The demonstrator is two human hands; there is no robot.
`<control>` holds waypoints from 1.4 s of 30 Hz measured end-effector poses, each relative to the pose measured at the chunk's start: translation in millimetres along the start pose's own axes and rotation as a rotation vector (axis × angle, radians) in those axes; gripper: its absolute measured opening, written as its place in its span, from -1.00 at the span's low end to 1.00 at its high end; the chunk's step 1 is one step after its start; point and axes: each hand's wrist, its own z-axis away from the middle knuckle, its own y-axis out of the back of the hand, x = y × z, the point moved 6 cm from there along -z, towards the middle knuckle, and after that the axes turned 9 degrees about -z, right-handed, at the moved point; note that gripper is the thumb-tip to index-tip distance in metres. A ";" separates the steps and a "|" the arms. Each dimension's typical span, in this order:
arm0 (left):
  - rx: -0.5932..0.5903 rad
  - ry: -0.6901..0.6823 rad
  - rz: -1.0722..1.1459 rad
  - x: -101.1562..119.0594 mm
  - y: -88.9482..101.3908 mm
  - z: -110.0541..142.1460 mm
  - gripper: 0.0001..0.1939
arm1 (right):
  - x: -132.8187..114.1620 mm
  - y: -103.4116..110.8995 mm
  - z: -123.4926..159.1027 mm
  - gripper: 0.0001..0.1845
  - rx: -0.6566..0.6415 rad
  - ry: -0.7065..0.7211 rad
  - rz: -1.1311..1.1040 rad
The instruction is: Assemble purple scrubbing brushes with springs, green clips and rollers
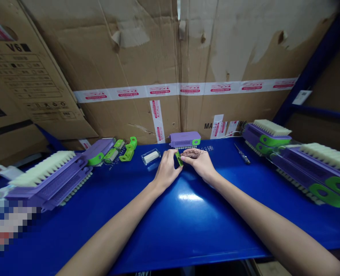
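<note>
My left hand [166, 168] pinches a small green plastic part [179, 158] upright between thumb and fingers, over the middle of the blue table [170, 230]. Close on its right side, my right hand [200, 163] has its fingers drawn together, with a thin metal coil spring [191, 154] showing along them; the fingertips are at the green part. Just behind both hands lies a purple brush body [185, 138] with pale bristles underneath and a green end. More coil springs [209, 148] lie beside it. Left of my left hand is a clear case [150, 156] with a whitish block inside.
Green end pieces [126, 153] and springs lie at the left, near stacked purple brushes [51, 176]. On the right are a screwdriver [242, 154] and further purple brushes [316, 168]. Cardboard [124, 69] walls off the back; a blue post [310, 65] rises at right.
</note>
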 end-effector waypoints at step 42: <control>-0.378 0.396 0.818 -17.3 -15.5 -4.7 -0.36 | -1.3 6.8 -3.8 -0.69 -0.148 0.023 0.028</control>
